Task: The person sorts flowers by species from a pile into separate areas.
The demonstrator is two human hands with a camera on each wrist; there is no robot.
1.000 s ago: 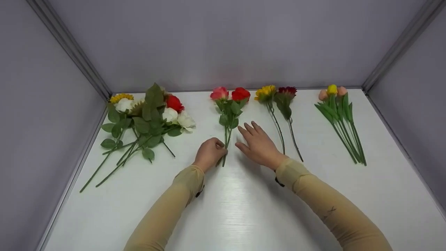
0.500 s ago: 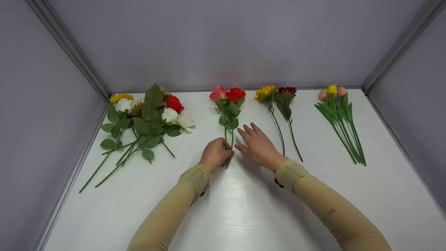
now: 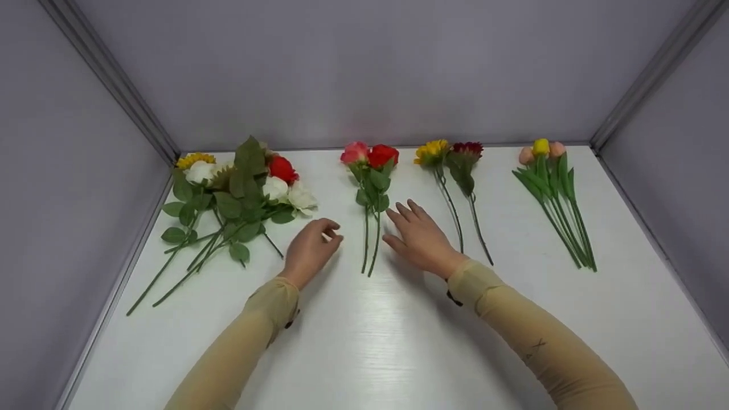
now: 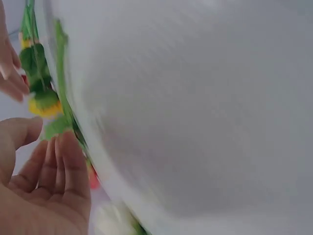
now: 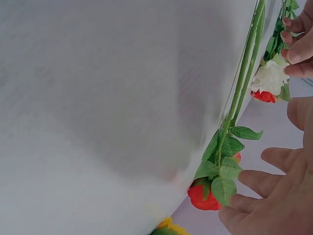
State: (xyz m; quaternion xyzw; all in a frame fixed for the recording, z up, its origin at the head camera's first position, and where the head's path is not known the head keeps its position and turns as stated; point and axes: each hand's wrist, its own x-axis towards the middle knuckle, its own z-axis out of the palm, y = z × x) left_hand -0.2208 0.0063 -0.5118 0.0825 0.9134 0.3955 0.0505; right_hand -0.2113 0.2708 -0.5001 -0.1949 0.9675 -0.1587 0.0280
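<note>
A pink rose [image 3: 355, 152] and a red rose [image 3: 383, 155] lie side by side in the middle of the table, their stems pointing toward the person. To the left of these stems is my left hand [image 3: 310, 250], its fingers loosely bent and holding nothing. My right hand [image 3: 421, 239] is just right of the stems, fingers spread and straight, apart from them. In the right wrist view the red rose [image 5: 203, 197] and its leaves appear beyond the right fingertips. The left wrist view is blurred and shows a gap between thumb and fingers.
A mixed pile of flowers with white blooms [image 3: 302, 198] lies at the left. Right of the roses are a yellow flower [image 3: 431, 152] and a dark red flower [image 3: 468, 151]. Several tulips [image 3: 552, 188] lie farther right. Grey walls [image 3: 364, 68] enclose the white table [image 3: 364, 353].
The red rose shifted left, closer to the pink one, while my left hand held the stems. That hand then let go and moved left. My right hand stayed nearly still.
</note>
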